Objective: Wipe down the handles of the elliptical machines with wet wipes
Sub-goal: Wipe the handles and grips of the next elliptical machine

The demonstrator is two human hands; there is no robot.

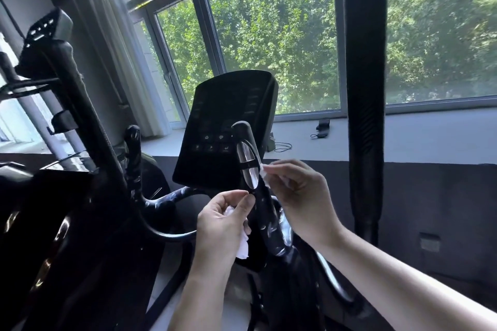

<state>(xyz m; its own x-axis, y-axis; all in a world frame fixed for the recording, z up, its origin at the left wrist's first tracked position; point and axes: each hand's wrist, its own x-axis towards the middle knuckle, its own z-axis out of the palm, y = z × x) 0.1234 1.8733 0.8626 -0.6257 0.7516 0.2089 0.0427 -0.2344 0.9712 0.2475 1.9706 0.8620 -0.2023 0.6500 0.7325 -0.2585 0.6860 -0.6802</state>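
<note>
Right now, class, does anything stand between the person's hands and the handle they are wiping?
Nothing visible does. The left hand and the right hand each pinch the wet wipe, which passes around the handle, so only the wipe lies between fingers and grip.

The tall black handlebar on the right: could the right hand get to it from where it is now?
Probably yes. The right hand pinches a wet wipe against the centre grip, and only open space shows between it and the tall black handlebar.
</note>
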